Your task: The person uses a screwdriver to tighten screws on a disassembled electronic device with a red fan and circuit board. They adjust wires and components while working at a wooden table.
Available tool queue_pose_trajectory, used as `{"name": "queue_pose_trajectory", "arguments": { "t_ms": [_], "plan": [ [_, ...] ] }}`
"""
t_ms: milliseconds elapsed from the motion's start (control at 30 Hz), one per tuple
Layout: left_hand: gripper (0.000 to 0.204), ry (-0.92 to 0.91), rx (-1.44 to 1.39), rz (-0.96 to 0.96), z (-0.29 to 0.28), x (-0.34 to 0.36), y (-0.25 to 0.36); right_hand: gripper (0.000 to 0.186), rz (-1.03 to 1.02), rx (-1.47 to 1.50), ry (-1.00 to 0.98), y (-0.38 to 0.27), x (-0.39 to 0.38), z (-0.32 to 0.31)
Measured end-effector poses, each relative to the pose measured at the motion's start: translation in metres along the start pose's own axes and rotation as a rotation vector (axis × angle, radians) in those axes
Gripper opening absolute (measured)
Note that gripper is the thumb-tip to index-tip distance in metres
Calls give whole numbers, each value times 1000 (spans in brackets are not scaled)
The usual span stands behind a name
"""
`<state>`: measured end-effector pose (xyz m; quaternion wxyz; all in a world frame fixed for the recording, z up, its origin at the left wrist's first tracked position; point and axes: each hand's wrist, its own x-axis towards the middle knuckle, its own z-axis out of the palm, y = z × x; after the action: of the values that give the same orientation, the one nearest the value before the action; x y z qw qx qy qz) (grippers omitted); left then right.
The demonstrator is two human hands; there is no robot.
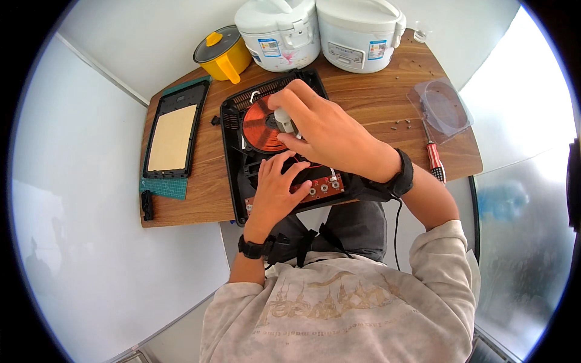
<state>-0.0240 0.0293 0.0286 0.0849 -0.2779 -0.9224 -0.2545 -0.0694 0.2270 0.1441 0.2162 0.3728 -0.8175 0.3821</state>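
An opened black induction cooker base [233,130] lies on the wooden table [363,103], with its copper coil [260,127] exposed. My right hand [330,130] reaches over the coil and pinches a small white part [284,120] at the coil's centre. My left hand [275,187] rests flat on the lower part of the base, fingers spread beside the red control board [324,187] at the front edge. Both wrists wear black bands.
The cooker's removed top panel [174,133] lies face down at the left on a green mat [163,187]. A yellow pot [223,53] and two white rice cookers [281,30] stand at the back. A red-handled screwdriver [434,158], clear plastic tray [442,109] and loose screws lie at the right.
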Motion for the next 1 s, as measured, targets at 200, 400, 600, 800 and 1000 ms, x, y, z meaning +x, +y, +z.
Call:
{"name": "queue_pose_trajectory", "arguments": {
  "t_ms": [200, 400, 600, 800, 1000],
  "plan": [
    [41, -25, -20, -17, 0, -2, -1, 43, -42, -19, 49, 1, 2, 2],
    [41, -43, -41, -13, -3, 0, 1, 45, -92, 86, 108, 12, 6, 8],
    [41, -30, -56, -30, 1, -2, -2, 36, 123, 184, 0, -5, 7, 7],
    [42, -34, -46, -12, -1, 1, 0, 38, -117, 120, 119, 2, 9, 11],
    [42, -9, -52, -10, 2, -2, -3, 35, 18, 157, 36, -2, 8, 9]
  ]
}}
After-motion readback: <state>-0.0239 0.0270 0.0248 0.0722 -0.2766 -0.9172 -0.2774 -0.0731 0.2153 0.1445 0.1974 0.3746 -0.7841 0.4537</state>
